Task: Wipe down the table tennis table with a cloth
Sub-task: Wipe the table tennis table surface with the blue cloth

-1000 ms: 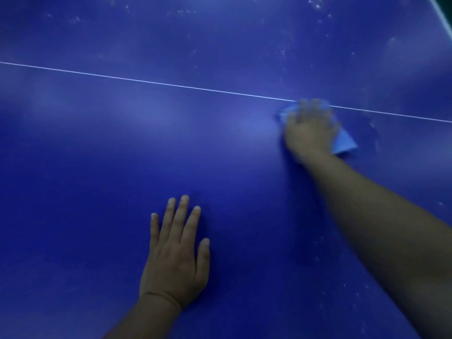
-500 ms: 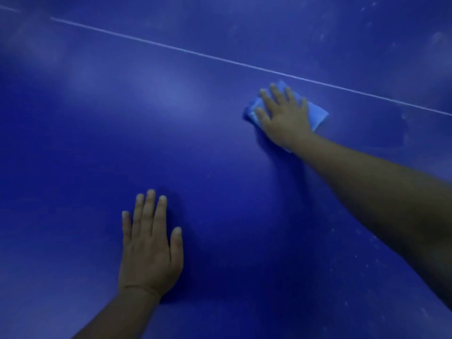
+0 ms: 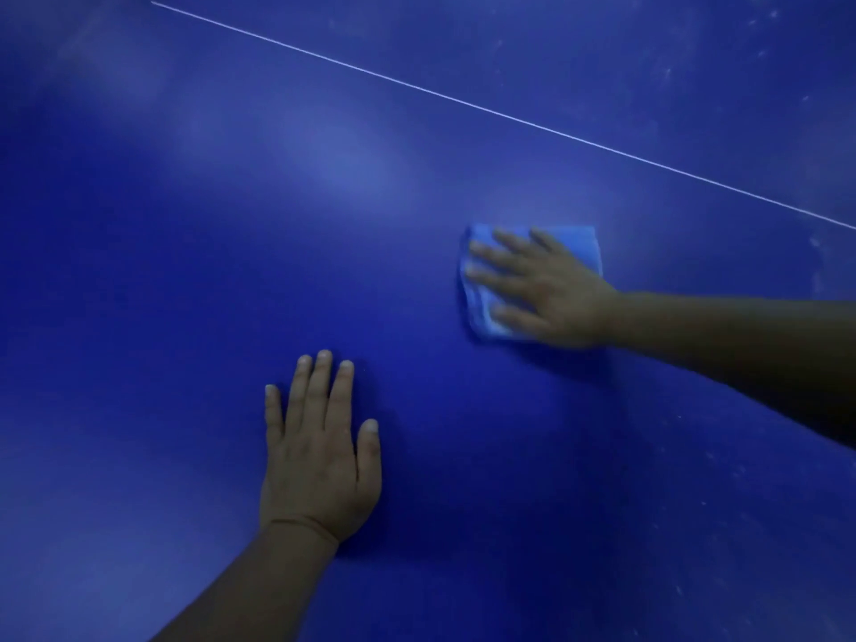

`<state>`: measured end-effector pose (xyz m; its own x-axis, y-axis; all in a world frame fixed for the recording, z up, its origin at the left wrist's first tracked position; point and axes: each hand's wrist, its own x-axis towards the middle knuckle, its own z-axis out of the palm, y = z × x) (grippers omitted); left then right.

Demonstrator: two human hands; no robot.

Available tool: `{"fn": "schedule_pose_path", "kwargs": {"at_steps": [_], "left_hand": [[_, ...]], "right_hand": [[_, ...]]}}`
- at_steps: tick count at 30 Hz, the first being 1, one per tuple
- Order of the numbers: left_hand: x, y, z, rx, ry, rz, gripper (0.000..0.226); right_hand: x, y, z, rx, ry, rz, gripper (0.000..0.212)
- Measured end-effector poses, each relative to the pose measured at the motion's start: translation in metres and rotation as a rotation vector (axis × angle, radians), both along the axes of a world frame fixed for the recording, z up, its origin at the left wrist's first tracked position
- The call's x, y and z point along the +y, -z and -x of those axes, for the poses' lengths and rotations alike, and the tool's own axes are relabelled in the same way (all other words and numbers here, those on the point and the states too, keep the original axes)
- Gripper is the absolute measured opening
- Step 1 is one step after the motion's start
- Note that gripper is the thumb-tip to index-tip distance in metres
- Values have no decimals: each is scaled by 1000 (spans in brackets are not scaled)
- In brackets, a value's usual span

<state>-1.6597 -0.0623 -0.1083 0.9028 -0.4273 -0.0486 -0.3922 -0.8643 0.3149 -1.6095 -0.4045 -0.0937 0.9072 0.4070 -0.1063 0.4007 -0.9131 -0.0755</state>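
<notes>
On blue table tennis table [image 3: 194,280]: right hand [image 3: 551,289] presses folded cloth [image 3: 481,317] flat-fingered; left hand [image 3: 319,461] braced, fingers straight. Risk: cloth bunching underhand, specks near white line [image 3: 509,117] missed.

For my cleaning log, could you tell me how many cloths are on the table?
1: the blue cloth lies flat on the table, right of centre, under the right hand. No others show in view.

Blue table [image 3: 185,294] is carrying a folded cloth [image 3: 576,238] under the right hand [image 3: 551,289]; left hand [image 3: 319,461] is lying flat nearby.
</notes>
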Motion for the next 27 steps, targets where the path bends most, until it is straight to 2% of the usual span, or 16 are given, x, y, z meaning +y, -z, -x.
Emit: {"fn": "schedule_pose_path", "kwargs": {"at_steps": [2, 3, 6, 7, 11, 15, 18, 20, 24, 25, 27], "left_hand": [[-1, -3, -1, -7, -38, 34, 68], [0, -5, -1, -8, -104, 65, 69], [21, -10, 0, -16, -416, 141, 70], [34, -10, 7, -16, -432, 100, 70], [67, -2, 37, -75, -199, -3, 66], [64, 1, 34, -81, -170, 1, 62], [67, 0, 34, -53, -147, 32, 59], [67, 0, 35, -37, -128, 26, 58], [67, 0, 35, -29, -86, 15, 57], [66, -1, 35, -25, -78, 16, 57], [66, -2, 35, -14, -76, 25, 57]], "right_hand": [[21, -1, -46, 0, 188, 6, 58], [35, 0, -62, 5, 211, 5, 57], [75, 2, -83, -9, 111, 39, 59], [87, 2, -82, -6, 41, 43, 60], [125, 2, -40, -60, -239, 0, 57], [156, 9, 75, 18, -619, -97, 53], [123, 11, 128, 109, -695, -112, 51], [80, 10, 115, 66, -517, -57, 52], [8, -2, 61, 23, 374, 11, 62], [11, -5, 59, 34, 471, 13, 65], [42, 0, 70, 7, 414, 34, 63]]}}
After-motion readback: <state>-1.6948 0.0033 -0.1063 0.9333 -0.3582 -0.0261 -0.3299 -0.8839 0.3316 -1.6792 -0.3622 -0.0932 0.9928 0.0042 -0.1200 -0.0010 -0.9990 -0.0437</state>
